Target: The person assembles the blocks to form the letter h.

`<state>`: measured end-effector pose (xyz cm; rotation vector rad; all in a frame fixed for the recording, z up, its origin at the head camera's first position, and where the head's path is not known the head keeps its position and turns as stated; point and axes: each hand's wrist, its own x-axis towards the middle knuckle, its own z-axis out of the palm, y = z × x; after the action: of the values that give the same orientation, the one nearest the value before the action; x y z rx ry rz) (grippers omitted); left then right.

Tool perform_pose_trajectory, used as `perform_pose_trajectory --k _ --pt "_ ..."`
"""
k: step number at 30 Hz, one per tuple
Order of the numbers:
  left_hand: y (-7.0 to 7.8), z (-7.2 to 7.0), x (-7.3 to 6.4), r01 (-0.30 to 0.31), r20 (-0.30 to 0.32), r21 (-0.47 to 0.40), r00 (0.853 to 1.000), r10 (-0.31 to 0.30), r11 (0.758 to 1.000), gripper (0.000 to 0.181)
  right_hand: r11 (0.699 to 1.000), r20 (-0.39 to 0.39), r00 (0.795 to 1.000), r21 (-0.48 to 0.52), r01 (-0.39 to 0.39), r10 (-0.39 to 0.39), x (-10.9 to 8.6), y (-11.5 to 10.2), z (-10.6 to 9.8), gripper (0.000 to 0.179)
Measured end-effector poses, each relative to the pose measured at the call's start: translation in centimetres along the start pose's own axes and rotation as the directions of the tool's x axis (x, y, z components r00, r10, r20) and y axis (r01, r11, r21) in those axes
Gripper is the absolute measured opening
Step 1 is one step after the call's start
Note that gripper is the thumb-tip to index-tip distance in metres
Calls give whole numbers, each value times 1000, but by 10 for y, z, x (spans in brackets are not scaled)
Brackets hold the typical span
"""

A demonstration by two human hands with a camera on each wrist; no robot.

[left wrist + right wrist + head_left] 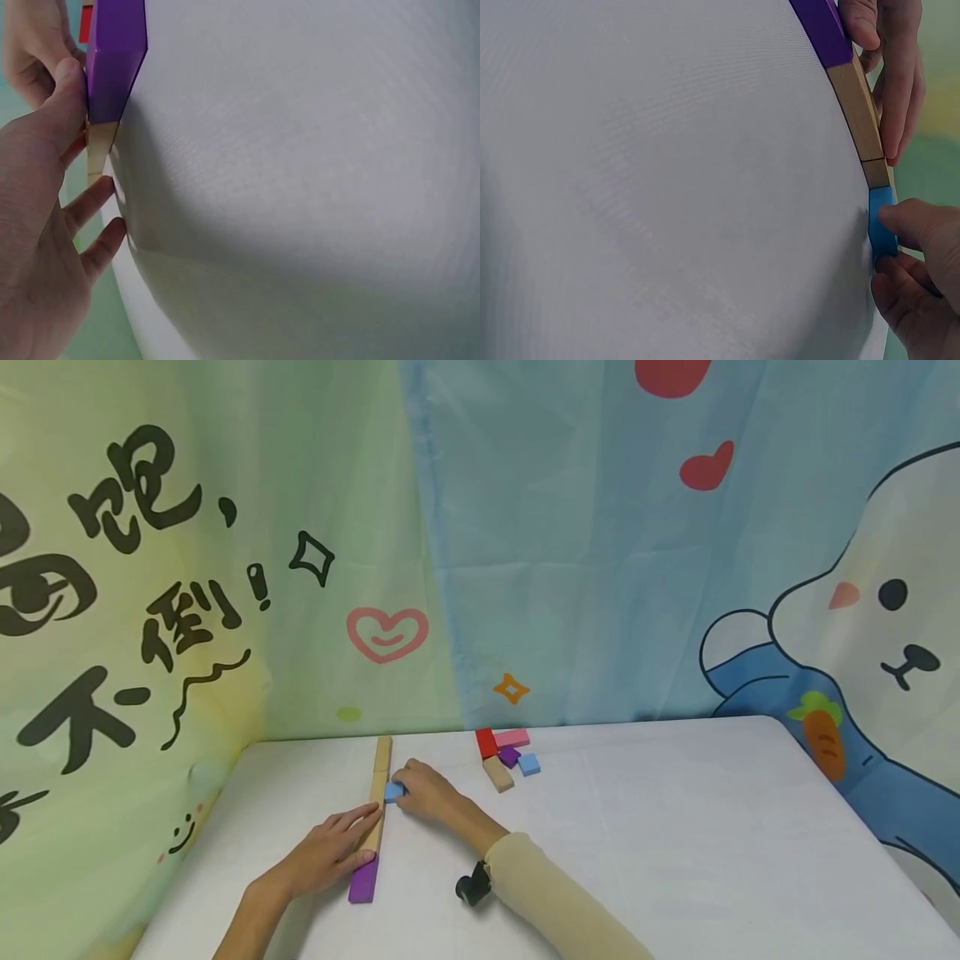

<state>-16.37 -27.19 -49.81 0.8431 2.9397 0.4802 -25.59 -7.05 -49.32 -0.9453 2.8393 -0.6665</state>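
A straight row of blocks lies on the table, with a purple block [363, 883] at the near end and plain wooden blocks [383, 753] reaching toward the back. My left hand [324, 853] rests along the row's left side, its fingers fairly straight, touching the wood and the purple block. A small blue block [392, 792] sits against the right side of the row. My right hand [424, 792] pinches it between thumb and fingers, as the right wrist view shows on the blue block [883, 221]. The left fingertips partly cover the middle of the row.
Right of the row, toward the back edge, lies a loose group: a red block [486, 743], a pink block [513, 738], a small purple block [509, 757], another blue block [529, 764] and a wooden block [498, 774]. A printed curtain [570, 610] hangs behind the white table [675, 843].
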Motion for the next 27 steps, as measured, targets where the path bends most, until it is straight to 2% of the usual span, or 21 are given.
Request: perform_pose_trajectory --k 7,12,17,24,27 --pt "2 0 -2 15 -3 -26 1000 -15 1000 57 999 -21 1000 -40 -10 9 -4 -1 1 33" --pt "5 0 0 41 22 -42 999 -40 998 58 996 -13 1000 -92 -15 14 -18 4 -17 41" --pt "6 0 1 57 38 -40 998 -56 998 58 998 -35 999 -59 32 -34 -51 25 -49 40" --pt "4 -3 0 -52 -37 63 998 54 997 57 997 -75 994 -4 75 -75 -106 55 -72 35" --pt "3 -3 -1 -65 -49 84 996 69 994 57 997 -78 994 -3 71 -71 -121 64 -74 36"
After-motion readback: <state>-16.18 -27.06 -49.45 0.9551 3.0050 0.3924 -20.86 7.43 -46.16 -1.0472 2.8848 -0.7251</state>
